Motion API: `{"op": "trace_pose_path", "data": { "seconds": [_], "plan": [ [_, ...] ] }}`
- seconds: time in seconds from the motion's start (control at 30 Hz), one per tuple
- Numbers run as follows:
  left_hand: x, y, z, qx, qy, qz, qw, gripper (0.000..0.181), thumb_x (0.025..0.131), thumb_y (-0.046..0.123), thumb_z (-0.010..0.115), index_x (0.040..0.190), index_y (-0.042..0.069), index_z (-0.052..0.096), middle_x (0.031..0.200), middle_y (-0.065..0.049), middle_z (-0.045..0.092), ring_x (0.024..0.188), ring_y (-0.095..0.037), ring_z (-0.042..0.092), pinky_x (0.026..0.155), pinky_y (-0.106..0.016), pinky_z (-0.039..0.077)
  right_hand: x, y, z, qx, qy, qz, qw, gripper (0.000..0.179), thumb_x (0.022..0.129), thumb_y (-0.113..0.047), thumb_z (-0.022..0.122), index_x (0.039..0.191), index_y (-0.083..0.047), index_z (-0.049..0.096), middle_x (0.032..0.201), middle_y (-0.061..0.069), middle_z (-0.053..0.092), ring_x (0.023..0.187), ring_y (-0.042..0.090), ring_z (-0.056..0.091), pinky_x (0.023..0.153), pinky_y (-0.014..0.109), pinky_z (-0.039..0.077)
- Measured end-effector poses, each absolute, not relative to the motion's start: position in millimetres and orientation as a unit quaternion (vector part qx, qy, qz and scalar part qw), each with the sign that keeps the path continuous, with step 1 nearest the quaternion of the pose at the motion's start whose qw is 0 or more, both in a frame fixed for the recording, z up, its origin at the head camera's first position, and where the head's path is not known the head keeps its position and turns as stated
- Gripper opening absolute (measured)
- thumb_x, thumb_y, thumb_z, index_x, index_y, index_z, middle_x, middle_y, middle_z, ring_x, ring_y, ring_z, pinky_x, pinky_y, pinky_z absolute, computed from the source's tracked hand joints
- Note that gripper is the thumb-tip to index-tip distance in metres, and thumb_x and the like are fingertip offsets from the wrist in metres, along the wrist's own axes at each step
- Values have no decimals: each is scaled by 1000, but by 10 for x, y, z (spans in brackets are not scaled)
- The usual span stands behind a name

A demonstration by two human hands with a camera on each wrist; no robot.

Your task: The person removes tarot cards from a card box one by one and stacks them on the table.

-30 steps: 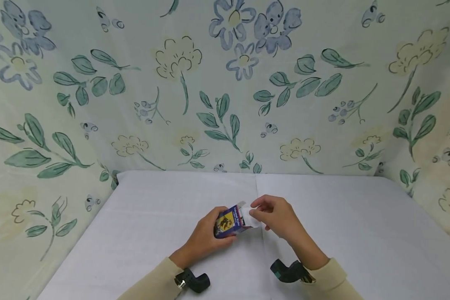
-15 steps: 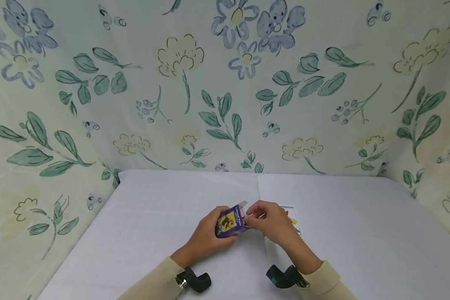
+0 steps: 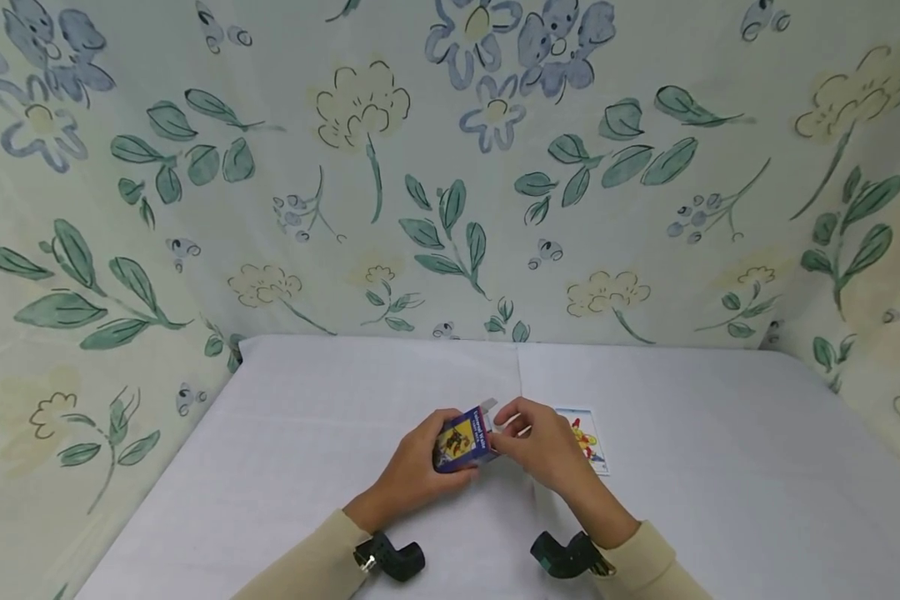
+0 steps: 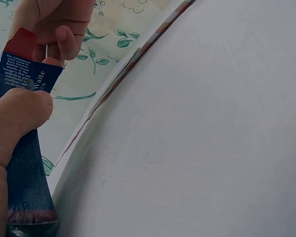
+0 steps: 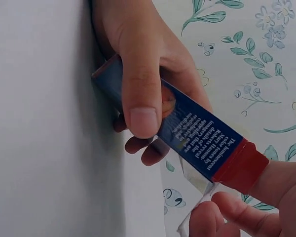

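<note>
My left hand (image 3: 420,458) grips a small blue card box (image 3: 461,442) with a yellow picture on its front, its thumb laid along the narrow printed side in the right wrist view. The box tilts, and its open end with a red-lined flap (image 5: 241,168) points toward my right hand (image 3: 543,442). The right thumb and fingers are bent right at that mouth, beside the flaps; whether they pinch anything inside I cannot tell. A white-bordered picture card (image 3: 591,442) with red and yellow figures lies on the table, partly behind the right hand.
A white cloth covers the table (image 3: 330,400), with a crease down its middle. Floral fabric (image 3: 450,233) hangs behind and along both sides. Black wrist cameras (image 3: 390,558) sit at both cuffs.
A second ago the right fingers held a white piece at the box's mouth. Since then the picture card has appeared on the table, and the right fingers have moved in close to the opening.
</note>
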State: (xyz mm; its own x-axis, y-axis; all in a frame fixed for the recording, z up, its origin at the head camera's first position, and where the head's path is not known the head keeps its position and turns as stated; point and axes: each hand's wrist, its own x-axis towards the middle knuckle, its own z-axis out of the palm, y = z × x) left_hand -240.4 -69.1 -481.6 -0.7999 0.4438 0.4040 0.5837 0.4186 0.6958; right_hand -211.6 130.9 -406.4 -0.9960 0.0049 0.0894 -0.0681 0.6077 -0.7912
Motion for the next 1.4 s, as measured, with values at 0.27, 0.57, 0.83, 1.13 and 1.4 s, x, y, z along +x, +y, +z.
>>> {"op": "trace_pose_path", "data": {
  "seconds": [0.27, 0.57, 0.83, 1.13, 1.4],
  "plan": [
    [-2401, -692, -4813, -310, -840, -437, 86, 71, 77, 36, 81, 135, 18, 43, 121, 6, 55, 101, -7, 53, 87, -29, 48, -2126, 1283, -4100, 12, -896, 442, 40, 23, 81, -16, 77, 100, -14, 63, 75, 0, 60, 68, 17, 55, 57, 28, 48],
    [-2429, -688, -4799, -314, -836, -441, 90, 72, 77, 38, 81, 135, 18, 43, 122, 6, 55, 101, -7, 53, 87, -29, 48, -2139, 1276, -4072, 8, -897, 440, 40, 27, 82, -15, 76, 105, -12, 63, 76, 1, 59, 63, 17, 54, 54, 28, 48],
    [-2427, -674, -4777, -317, -837, -437, 89, 72, 77, 37, 81, 135, 17, 43, 121, 5, 55, 101, -7, 53, 87, -29, 48, -2142, 1297, -4045, 0, -897, 442, 19, 25, 83, -16, 75, 105, -9, 65, 78, 2, 59, 60, 17, 54, 53, 28, 49],
    [-2434, -665, -4789, -313, -839, -437, 83, 73, 77, 35, 82, 136, 17, 43, 123, 5, 55, 103, -6, 53, 88, -29, 48, -2157, 1363, -4016, 6, -901, 434, 16, 22, 83, -18, 75, 101, -8, 69, 78, 3, 60, 59, 16, 54, 53, 28, 49],
    [-2425, -678, -4813, -316, -837, -439, 82, 73, 77, 39, 80, 136, 17, 42, 123, 6, 54, 102, -7, 52, 87, -29, 47, -2159, 1389, -4013, 1, -900, 436, 8, 22, 83, -18, 74, 101, -6, 71, 75, 1, 63, 57, 16, 54, 53, 28, 48]
  ]
}}
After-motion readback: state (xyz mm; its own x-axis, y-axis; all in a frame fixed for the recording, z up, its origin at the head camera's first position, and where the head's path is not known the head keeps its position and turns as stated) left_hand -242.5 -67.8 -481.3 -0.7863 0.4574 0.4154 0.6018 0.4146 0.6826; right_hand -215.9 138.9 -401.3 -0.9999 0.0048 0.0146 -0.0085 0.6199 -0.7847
